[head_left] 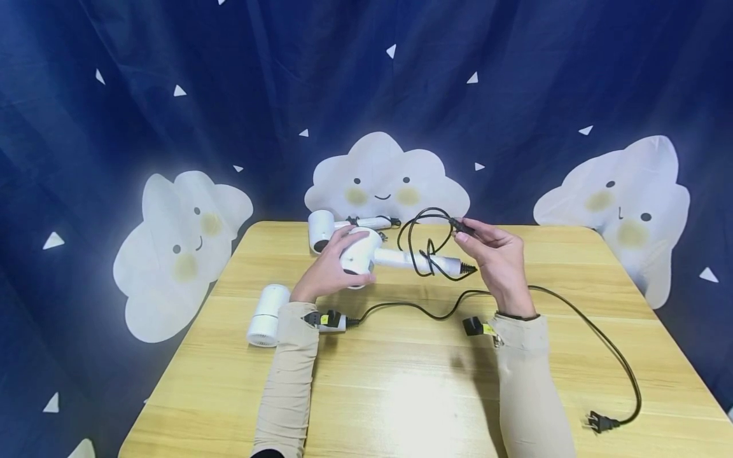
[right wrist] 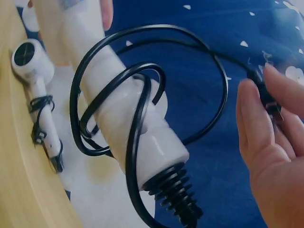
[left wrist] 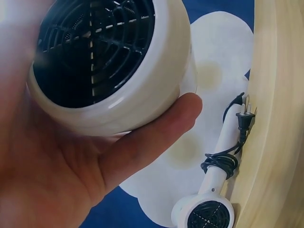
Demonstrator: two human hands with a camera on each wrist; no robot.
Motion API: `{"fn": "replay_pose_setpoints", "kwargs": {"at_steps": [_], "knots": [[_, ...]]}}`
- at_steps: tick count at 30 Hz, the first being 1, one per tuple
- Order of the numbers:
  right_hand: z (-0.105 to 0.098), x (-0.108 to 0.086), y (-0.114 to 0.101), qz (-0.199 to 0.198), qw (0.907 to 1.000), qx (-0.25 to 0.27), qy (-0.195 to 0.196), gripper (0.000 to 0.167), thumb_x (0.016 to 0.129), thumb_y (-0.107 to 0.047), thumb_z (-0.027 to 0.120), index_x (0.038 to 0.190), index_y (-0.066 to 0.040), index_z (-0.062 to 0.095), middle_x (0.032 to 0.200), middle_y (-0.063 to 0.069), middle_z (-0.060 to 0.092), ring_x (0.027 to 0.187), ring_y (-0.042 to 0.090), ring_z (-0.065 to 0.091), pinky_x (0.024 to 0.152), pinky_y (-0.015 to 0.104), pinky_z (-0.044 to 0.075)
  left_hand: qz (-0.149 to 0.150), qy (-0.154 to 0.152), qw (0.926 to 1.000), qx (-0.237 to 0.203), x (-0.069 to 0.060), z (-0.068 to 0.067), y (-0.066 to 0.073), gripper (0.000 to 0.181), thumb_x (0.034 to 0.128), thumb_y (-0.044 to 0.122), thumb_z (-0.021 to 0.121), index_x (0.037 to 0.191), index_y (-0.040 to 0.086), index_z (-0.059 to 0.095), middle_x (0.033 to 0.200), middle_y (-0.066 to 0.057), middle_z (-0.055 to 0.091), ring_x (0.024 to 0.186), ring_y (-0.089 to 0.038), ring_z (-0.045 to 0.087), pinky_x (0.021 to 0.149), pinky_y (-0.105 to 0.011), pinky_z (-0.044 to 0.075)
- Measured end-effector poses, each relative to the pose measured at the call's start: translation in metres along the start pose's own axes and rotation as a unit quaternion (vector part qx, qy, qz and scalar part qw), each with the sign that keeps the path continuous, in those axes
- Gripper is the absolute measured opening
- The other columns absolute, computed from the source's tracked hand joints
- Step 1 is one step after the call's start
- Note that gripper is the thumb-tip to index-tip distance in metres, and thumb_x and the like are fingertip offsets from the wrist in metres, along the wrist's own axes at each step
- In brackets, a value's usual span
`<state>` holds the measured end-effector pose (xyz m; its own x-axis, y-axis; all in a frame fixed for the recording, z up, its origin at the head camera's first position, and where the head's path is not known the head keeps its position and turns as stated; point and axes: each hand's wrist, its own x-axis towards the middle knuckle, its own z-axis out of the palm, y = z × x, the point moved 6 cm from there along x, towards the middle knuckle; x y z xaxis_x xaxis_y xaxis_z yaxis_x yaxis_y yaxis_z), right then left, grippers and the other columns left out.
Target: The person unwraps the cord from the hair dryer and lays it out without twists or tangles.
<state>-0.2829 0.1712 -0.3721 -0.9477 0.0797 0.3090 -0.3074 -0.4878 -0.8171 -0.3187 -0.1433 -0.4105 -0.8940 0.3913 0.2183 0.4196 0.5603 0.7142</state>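
My left hand (head_left: 328,270) grips the round head of a white hair dryer (head_left: 359,253), its thumb along one side. In the left wrist view the dryer's dark grille (left wrist: 95,47) shows near the palm. The handle points right, lifted above the table. The dryer's black cord (right wrist: 74,109) loops loosely around the handle, leaving it through a ribbed sleeve (right wrist: 173,194). My right hand (head_left: 499,262), right of the handle's end, pinches the black plug (head_left: 461,226) at the other end of this cord between thumb and fingers.
Behind on the wooden table (head_left: 401,381) lies a second white hair dryer (head_left: 322,230), cord wrapped round its handle. A third dryer (head_left: 268,315) rests at left, partly behind my left sleeve; its black cord (head_left: 595,324) stretches right to a plug (head_left: 601,422). A blue curtain (head_left: 366,76) hangs behind.
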Motion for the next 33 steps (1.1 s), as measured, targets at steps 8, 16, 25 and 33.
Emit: {"fn": "replay_pose_setpoints", "kwargs": {"at_steps": [8, 16, 25, 33], "knots": [[0.012, -0.010, -0.003, 0.026, 0.9873, 0.015, -0.156, 0.041, 0.091, 0.024, 0.056, 0.117, 0.000, 0.076, 0.119, 0.011, 0.078, 0.099, 0.018, 0.078, 0.090, 0.028, 0.060, -0.001, 0.028, 0.9996, -0.001, 0.000, -0.006, -0.005, 0.093, 0.0689, 0.044, 0.092, 0.151, 0.040, 0.050, 0.169, 0.000, 0.027, 0.145, -0.036, 0.043, 0.110, -0.060, 0.042], [0.012, -0.021, 0.008, 0.099, 0.9364, -0.125, -0.313, 0.034, 0.090, 0.017, 0.064, 0.114, -0.003, 0.077, 0.119, 0.004, 0.078, 0.105, 0.017, 0.077, 0.090, 0.034, 0.061, -0.007, 0.049, 0.9987, -0.008, -0.002, -0.013, -0.005, 0.091, 0.0701, 0.044, 0.090, 0.151, 0.038, 0.049, 0.169, 0.000, 0.026, 0.143, -0.036, 0.044, 0.106, -0.059, 0.045], [0.000, -0.024, 0.016, 0.104, 0.8905, -0.213, -0.388, 0.024, 0.090, 0.009, 0.070, 0.114, 0.008, 0.072, 0.117, 0.001, 0.078, 0.107, 0.014, 0.075, 0.089, 0.035, 0.061, -0.009, 0.064, 0.9977, -0.019, -0.002, -0.016, -0.005, 0.090, 0.0697, 0.042, 0.091, 0.150, 0.036, 0.051, 0.169, -0.002, 0.027, 0.146, -0.037, 0.041, 0.107, -0.060, 0.044], [-0.015, -0.022, 0.028, 0.140, 0.8729, -0.254, -0.392, 0.023, 0.090, 0.003, 0.073, 0.113, 0.004, 0.071, 0.112, 0.004, 0.073, 0.096, 0.012, 0.073, 0.083, 0.029, 0.061, -0.010, 0.077, 0.9963, -0.038, -0.001, -0.019, -0.006, 0.090, 0.0703, 0.038, 0.092, 0.151, 0.032, 0.052, 0.169, -0.004, 0.028, 0.151, -0.035, 0.035, 0.112, -0.060, 0.040]]}}
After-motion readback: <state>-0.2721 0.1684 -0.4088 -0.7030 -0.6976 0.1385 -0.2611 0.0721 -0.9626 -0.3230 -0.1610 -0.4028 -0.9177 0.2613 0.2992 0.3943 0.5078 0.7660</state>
